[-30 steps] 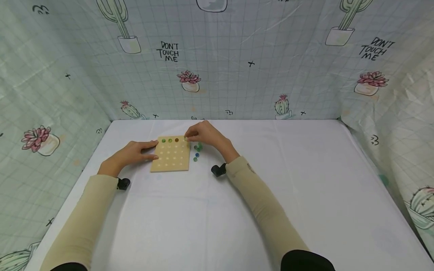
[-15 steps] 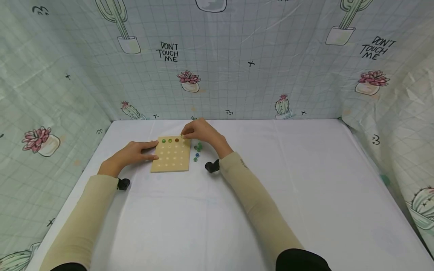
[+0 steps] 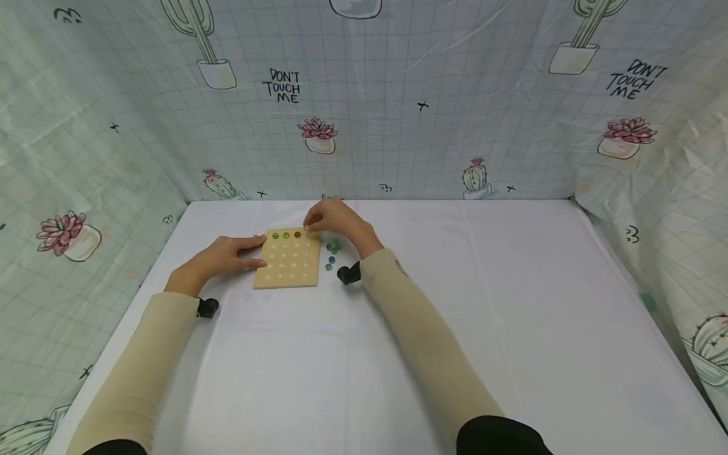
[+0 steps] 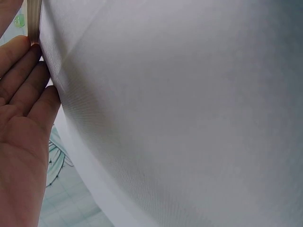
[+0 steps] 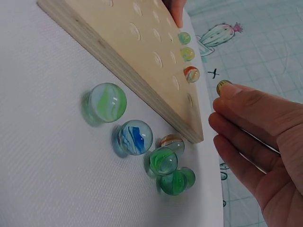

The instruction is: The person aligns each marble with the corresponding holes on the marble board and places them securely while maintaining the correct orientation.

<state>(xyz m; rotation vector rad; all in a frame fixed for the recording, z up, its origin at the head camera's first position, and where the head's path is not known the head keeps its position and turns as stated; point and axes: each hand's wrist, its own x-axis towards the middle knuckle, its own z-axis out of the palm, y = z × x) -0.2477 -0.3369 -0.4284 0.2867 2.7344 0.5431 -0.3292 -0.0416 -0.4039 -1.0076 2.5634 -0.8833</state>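
A square wooden board (image 3: 290,281) with rows of shallow round hollows lies on the table. Along its far row sit a green marble (image 5: 184,38), a yellow marble (image 5: 187,53) and a red-and-white marble (image 5: 191,74). My right hand (image 3: 341,224) pinches a yellowish marble (image 5: 222,87) between thumb and fingertips, over the board's far right corner. In the right wrist view this marble is apart from the board. My left hand (image 3: 218,259) touches the board's left edge with extended fingers, thumb near the same edge; the left wrist view shows those fingers (image 4: 28,90) fairly straight.
Right of the board lie several loose marbles: a pale green marble (image 5: 108,102), a blue-swirled marble (image 5: 136,137), an orange-streaked marble (image 5: 172,144) and a cluster with a green marble (image 5: 163,161). A patterned sheet (image 3: 375,126) hangs behind the white table (image 3: 398,379).
My right hand has shifted slightly left and away from me, with the marble lifted a little from the far row's right end. The left hand and board stay put.
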